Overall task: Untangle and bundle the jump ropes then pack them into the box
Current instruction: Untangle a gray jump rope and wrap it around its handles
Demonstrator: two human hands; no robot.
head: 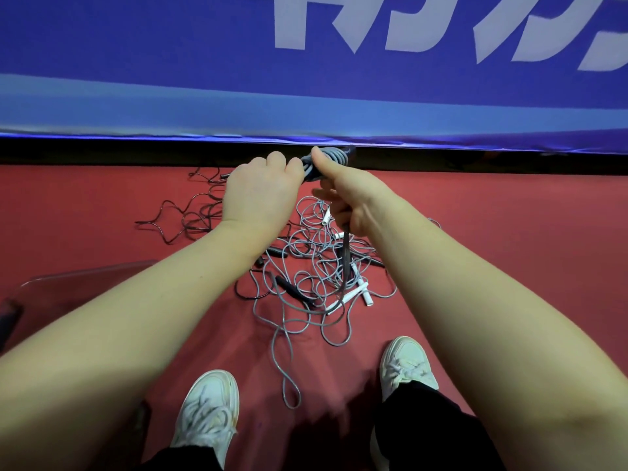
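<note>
The person is holding a grey rope bundle [331, 157] up at twelve o'clock of the view, with both hands closing on it. The right hand [346, 202] is wrapping its fingers round the gathered strands and pressing its thumb against the coil. The left hand [256, 193] is curling its fingers at the coil's left side, seemingly cinching a wrap, though what it is pinching is hidden behind the knuckles. Strands are hanging from the right hand down toward the tangle [316, 266], which is lying at the centre of the red floor [492, 253] with white handles [361, 289] poking out of it. A black rope [190, 212] is sprawling loose at ten o'clock, and a clear box [85, 283] is sitting at eight o'clock, its contents not discernible. The task is looking early: one bundle is nearly tied, while most ropes are waiting to be untangled and packed
</note>
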